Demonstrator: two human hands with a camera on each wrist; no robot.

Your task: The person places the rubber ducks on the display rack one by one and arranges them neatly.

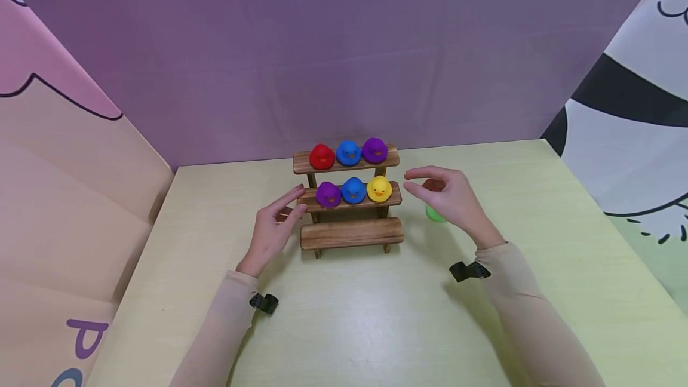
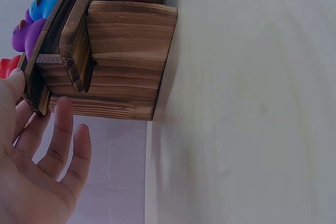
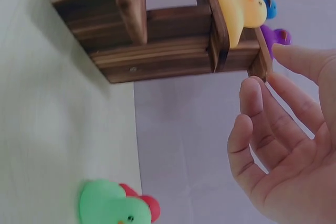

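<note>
A three-tier wooden stand (image 1: 352, 233) holds rubber ducks on two tiers. On the top tier are a red duck (image 1: 322, 157), a blue duck (image 1: 349, 153) and a purple duck (image 1: 374, 150). The middle tier carries another purple duck (image 1: 328, 194), another blue duck (image 1: 353, 190) and a yellow duck (image 1: 379, 189). My left hand (image 1: 273, 229) has its fingertips right at the left end of the middle tier, fingers relaxed. On the stand's right side, my right hand (image 1: 451, 199) hovers with thumb and fingers apart, nothing between them.
A green duck (image 3: 107, 203) sits on the pale table (image 1: 355, 321) right of the stand, with something red (image 1: 432, 184) beside it, partly hidden by my right hand. Behind the stand rises a purple backdrop (image 1: 344, 76). Printed panels flank the table.
</note>
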